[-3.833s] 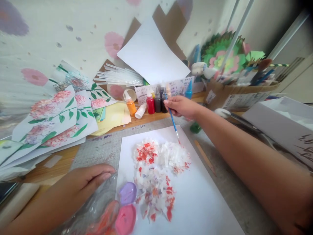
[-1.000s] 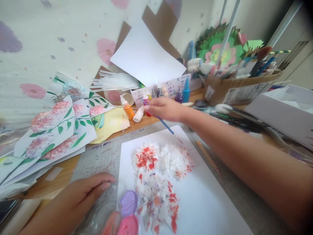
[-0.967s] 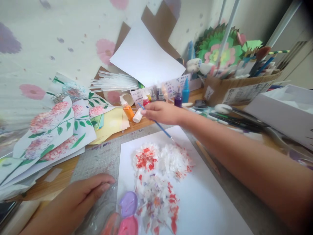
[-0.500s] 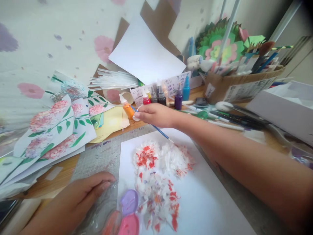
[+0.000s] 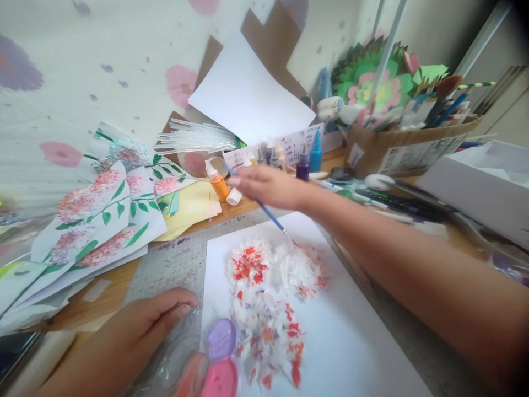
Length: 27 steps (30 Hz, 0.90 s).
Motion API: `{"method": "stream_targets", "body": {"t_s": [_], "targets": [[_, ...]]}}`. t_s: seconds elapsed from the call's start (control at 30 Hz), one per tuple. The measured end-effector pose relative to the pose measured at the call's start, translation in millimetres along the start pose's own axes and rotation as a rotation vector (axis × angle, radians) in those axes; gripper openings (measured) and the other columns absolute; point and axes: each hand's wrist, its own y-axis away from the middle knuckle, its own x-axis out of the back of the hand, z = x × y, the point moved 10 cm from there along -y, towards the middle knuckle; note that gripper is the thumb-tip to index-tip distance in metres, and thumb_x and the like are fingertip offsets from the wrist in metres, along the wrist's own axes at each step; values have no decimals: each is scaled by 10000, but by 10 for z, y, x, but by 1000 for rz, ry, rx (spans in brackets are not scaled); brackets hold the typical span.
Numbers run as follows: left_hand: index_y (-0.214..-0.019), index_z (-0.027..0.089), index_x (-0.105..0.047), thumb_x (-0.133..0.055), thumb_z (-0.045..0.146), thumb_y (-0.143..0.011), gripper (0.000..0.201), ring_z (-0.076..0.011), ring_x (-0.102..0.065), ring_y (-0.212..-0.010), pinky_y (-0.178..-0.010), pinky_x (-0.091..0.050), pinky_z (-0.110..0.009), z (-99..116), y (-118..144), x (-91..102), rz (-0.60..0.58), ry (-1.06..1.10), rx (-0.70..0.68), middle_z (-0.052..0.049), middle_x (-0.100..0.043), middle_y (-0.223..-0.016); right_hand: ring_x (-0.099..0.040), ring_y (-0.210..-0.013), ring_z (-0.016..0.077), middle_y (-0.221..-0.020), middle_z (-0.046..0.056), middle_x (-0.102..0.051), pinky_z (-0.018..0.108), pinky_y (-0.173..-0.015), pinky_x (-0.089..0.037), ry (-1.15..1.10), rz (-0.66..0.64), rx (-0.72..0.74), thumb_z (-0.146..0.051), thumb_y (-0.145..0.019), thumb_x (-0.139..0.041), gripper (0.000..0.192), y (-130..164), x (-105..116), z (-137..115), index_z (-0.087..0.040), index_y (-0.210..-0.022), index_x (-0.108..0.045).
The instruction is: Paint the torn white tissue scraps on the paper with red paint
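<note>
While the right hand (image 5: 270, 186) pinches one blue brush (image 5: 270, 218), three paint blobs (image 5: 221, 364) lie at 6 o'clock.
Left hand (image 5: 140, 331) lies flat, fingers spread, on plastic film (image 5: 173, 358) at 7 o'clock.

Wooden desk (image 5: 103, 300), cluttered: grey cutting mat (image 5: 169, 264) under white sheet (image 5: 343, 342), flower paintings (image 5: 95, 215) at left, paint bottles (image 5: 303, 162) along the back, cardboard box (image 5: 397, 149) and white box (image 5: 475, 187) at right.

A craft desk: paint bottles (image 5: 303, 164) (several colours), painted sheets (image 5: 103, 212).
</note>
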Motion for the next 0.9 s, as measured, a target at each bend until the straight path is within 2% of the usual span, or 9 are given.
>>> {"method": "stream_targets", "body": {"t_s": [0.1, 0.17, 0.3, 0.37, 0.43, 0.6, 0.67, 0.8, 0.9], "targets": [[-810, 226, -656, -387, 374, -809, 307, -193, -616, -960, -741, -498, -223, 36, 25, 74, 68, 57, 41, 21, -702, -984, -293, -497, 47, -540, -47, -315, 202, -542, -271, -105, 196, 38, -274, -962, -231, 361, 46, 323, -90, -163, -625, -301], [-755, 216, -642, -391, 366, -803, 296, -187, -621, -915, -722, -491, -223, 93, 47, 99, 90, 91, 56, 18, -706, -921, -314, -516, 51, -559, -41, -343, 206, -554, -271, -15, 109, 31, -269, -951, -284, 344, 28, 238, -101, -156, -630, -331], [-718, 207, -626, -407, 373, -801, 288, -173, -622, -853, -703, -480, -212, 127, 52, 101, 89, 112, 67, 15, -702, -858, -358, -587, 68, -616, -21, -427, 222, -602, -277, 203, -265, 31, -253, -859, -505, 255, -24, -371, -23, -126, -647, -443], [-746, 209, -640, -413, 381, -807, 291, -170, -622, -865, -710, -479, -208, 111, 41, 104, 93, 110, 56, 17, -703, -891, -361, -580, 69, -603, -24, -425, 221, -602, -285, 183, -340, 43, -266, -850, -517, 263, -35, -532, -22, -126, -637, -450], [-775, 216, -655, -410, 388, -815, 303, -167, -624, -874, -716, -481, -205, 117, 31, 89, 72, 93, 27, 22, -705, -920, -360, -586, 62, -619, -32, -398, 210, -613, -305, 140, -333, 71, -278, -890, -444, 284, -41, -512, -77, -135, -646, -413], [-787, 217, -672, -387, 401, -840, 343, -158, -628, -849, -723, -478, -200, 156, 39, 95, 60, 70, 8, 22, -709, -885, -338, -600, 52, -635, -31, -351, 199, -632, -308, -4, -85, 218, -238, -940, -306, 323, -45, -41, -288, -147, -633, -346], [-844, 221, -680, -381, 411, -852, 355, -155, -629, -866, -743, -476, -196, 146, 38, 73, 38, 54, 15, 21, -708, -905, -337, -595, 57, -629, -29, -362, 210, -619, -288, 125, -150, 206, -248, -929, -346, 309, -43, -137, -249, -143, -639, -364], [-920, 241, -677, -367, 424, -867, 364, -158, -632, -909, -760, -480, -191, 85, 26, 7, -14, 8, 4, 21, -706, -959, -338, -575, 64, -612, -31, -384, 221, -597, -262, 316, -383, 194, -282, -905, -416, 276, 19, -542, -211, -143, -669, -384], [-922, 246, -673, -368, 434, -867, 362, -162, -631, -918, -766, -478, -192, 58, 24, 4, -12, 13, -3, 17, -704, -962, -348, -588, 54, -623, -36, -367, 204, -611, -279, 217, -344, 299, -247, -909, -403, 275, 74, -508, -447, -148, -658, -350]]}}
